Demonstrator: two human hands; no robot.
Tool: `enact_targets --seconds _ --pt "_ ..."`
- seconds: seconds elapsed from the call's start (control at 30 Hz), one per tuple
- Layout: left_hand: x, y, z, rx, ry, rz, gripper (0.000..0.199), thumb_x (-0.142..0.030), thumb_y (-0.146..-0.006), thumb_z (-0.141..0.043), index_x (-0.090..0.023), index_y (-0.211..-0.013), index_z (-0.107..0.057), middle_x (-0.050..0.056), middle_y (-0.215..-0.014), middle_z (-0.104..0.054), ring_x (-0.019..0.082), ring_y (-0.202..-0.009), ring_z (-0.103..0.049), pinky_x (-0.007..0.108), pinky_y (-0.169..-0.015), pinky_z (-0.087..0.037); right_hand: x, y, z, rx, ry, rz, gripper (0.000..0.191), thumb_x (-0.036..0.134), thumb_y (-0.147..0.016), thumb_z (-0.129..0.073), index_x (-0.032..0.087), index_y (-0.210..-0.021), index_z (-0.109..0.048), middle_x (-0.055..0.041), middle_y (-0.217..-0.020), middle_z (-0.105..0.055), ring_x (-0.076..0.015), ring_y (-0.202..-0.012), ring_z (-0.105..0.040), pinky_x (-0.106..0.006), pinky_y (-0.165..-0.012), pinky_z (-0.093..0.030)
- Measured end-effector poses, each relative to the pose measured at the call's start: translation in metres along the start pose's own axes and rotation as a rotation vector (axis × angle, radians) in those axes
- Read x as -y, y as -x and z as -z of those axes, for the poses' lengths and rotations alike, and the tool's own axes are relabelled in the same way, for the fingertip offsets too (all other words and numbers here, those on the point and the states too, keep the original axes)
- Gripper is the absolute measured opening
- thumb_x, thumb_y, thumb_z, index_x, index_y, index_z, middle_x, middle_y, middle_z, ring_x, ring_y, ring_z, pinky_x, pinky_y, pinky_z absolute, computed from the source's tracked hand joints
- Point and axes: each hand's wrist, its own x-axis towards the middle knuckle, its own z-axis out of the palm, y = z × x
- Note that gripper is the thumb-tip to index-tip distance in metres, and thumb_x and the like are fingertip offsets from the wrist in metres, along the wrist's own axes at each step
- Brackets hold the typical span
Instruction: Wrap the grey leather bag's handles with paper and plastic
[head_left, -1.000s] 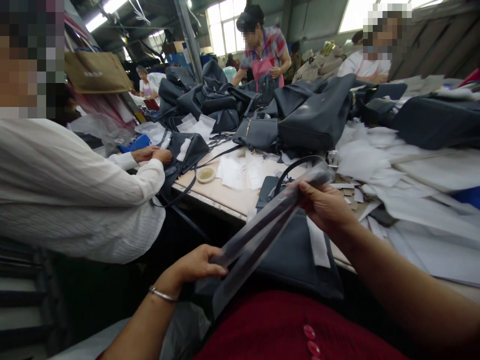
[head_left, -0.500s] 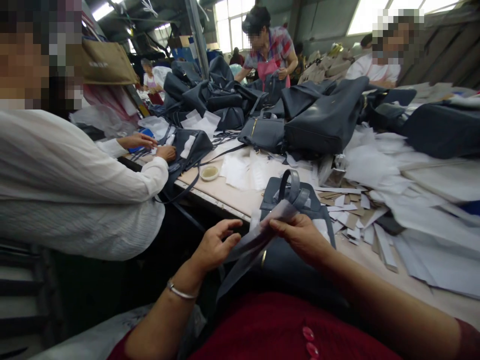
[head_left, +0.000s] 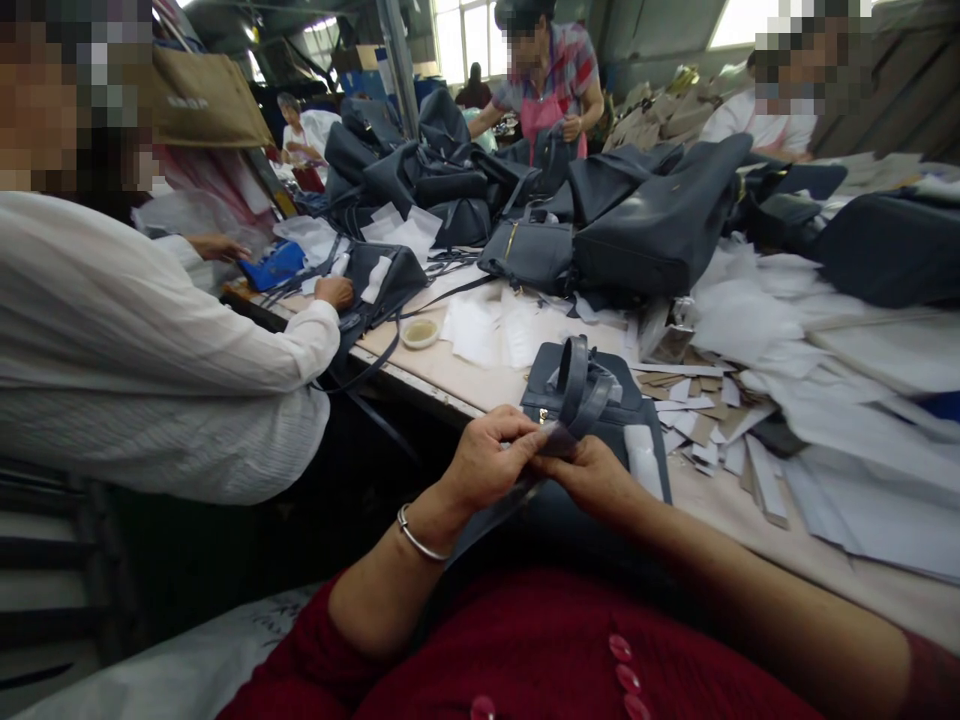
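Note:
A dark blue bag lies at the near table edge, its looped handle standing up. My left hand, with a silver bangle on the wrist, pinches a thin translucent sheet just below the handle. From the other side my right hand grips the same sheet, its fingertips close to the left ones and partly hidden. The rest of the sheet hangs down toward my lap. A white wrapped strip lies on the bag's right side.
At left, a person in white works on another dark bag. A small round dish sits near the table edge. Dark bags are piled behind. Card strips and white sheets cover the right side.
My left hand has moved right and up and closed on the sheet beside my right hand. The neighbour's far hand has moved left, toward the blue container.

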Motion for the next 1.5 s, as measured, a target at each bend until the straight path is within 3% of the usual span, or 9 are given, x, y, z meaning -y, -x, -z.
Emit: enact_targets --seconds 0.13,0.27,0.37,0.5,0.73,0.93,1.03,1.17,1.5 --pt "-0.001 0.004 -0.001 -0.095 0.01 0.024 0.024 -0.036 -0.088 -0.066 -0.016 -0.077 -0.074 0.005 -0.078 -0.066 0.015 -0.076 -0.062 0.026 -0.074 -0.05 0.008 0.0 0.016 0.161 -0.075 0.011 0.022 0.036 -0.074 -0.076 0.019 -0.087 -0.078 -0.0042 -0.088 -0.077 -0.0254 -0.086 -0.069 -0.036 -0.078 -0.053" --pt "0.0 0.008 -0.002 -0.079 -0.02 0.058 0.026 -0.036 -0.089 -0.065 -0.016 -0.074 -0.072 0.003 -0.075 -0.063 0.014 -0.072 -0.059 0.025 -0.071 -0.048 0.025 -0.009 0.045 0.087 -0.471 -0.017 0.045 0.049 -0.076 -0.073 0.023 -0.113 -0.073 -0.0085 -0.119 -0.072 -0.03 -0.11 -0.065 -0.041 -0.09 -0.052" --pt "0.003 0.009 -0.007 -0.046 -0.049 0.071 0.028 -0.037 -0.089 -0.064 -0.016 -0.071 -0.071 0.003 -0.072 -0.062 0.013 -0.07 -0.057 0.025 -0.069 -0.047 0.036 -0.023 0.056 -0.035 -0.627 -0.091 0.04 0.056 -0.083 -0.061 0.02 -0.093 -0.076 -0.0103 -0.106 -0.075 -0.0291 -0.102 -0.069 -0.045 -0.093 -0.052" --pt "0.007 0.009 -0.013 -0.063 -0.067 0.105 0.027 -0.036 -0.087 -0.065 -0.017 -0.068 -0.069 0.001 -0.07 -0.06 0.013 -0.068 -0.056 0.025 -0.067 -0.046 0.032 -0.037 0.047 -0.148 -0.677 -0.124 0.021 0.04 -0.079 -0.072 0.02 -0.077 -0.075 -0.0066 -0.088 -0.076 -0.0233 -0.086 -0.07 -0.041 -0.09 -0.053" --pt "0.005 0.0 -0.02 -0.184 -0.032 0.144 0.021 -0.028 -0.083 -0.065 -0.016 -0.066 -0.065 0.0 -0.068 -0.061 0.013 -0.068 -0.056 0.024 -0.069 -0.046 0.003 -0.021 0.014 -0.136 -0.514 -0.098 0.029 0.037 -0.071 -0.082 0.014 -0.088 -0.078 -0.0072 -0.088 -0.076 -0.0208 -0.082 -0.068 -0.031 -0.077 -0.053" --pt "0.006 -0.002 -0.026 -0.138 -0.098 0.187 0.025 -0.034 -0.084 -0.065 -0.016 -0.066 -0.066 -0.001 -0.065 -0.06 0.012 -0.064 -0.055 0.024 -0.064 -0.045 0.013 -0.03 0.043 -0.18 -0.784 -0.216 0.034 0.048 -0.089 -0.058 0.019 -0.087 -0.074 -0.0089 -0.09 -0.077 -0.0229 -0.083 -0.071 -0.036 -0.076 -0.057" --pt "0.01 -0.005 -0.027 -0.156 -0.121 0.217 0.025 -0.035 -0.084 -0.065 -0.016 -0.069 -0.068 -0.001 -0.065 -0.063 0.012 -0.063 -0.056 0.024 -0.063 -0.045 0.019 -0.044 0.053 -0.252 -0.821 -0.232 0.018 0.033 -0.088 -0.063 0.019 -0.079 -0.071 -0.0058 -0.08 -0.076 -0.0195 -0.076 -0.071 -0.035 -0.08 -0.057" --pt "0.015 -0.016 -0.029 -0.207 -0.15 0.268 0.024 -0.036 -0.083 -0.066 -0.015 -0.073 -0.071 0.0 -0.067 -0.065 0.013 -0.065 -0.058 0.024 -0.064 -0.045 0.012 -0.047 0.038 -0.245 -0.785 -0.252 0.006 0.019 -0.082 -0.071 0.016 -0.077 -0.072 -0.0044 -0.076 -0.074 -0.0142 -0.07 -0.066 -0.026 -0.07 -0.056" --pt "0.016 -0.043 -0.034 -0.174 -0.238 0.142 0.021 -0.032 -0.084 -0.066 -0.016 -0.074 -0.074 0.003 -0.073 -0.069 0.016 -0.074 -0.062 0.026 -0.072 -0.049 0.003 -0.026 0.032 -0.159 -0.661 -0.263 0.028 0.038 -0.073 -0.083 0.015 -0.077 -0.068 -0.0051 -0.072 -0.072 -0.0152 -0.061 -0.066 -0.027 -0.061 -0.056"
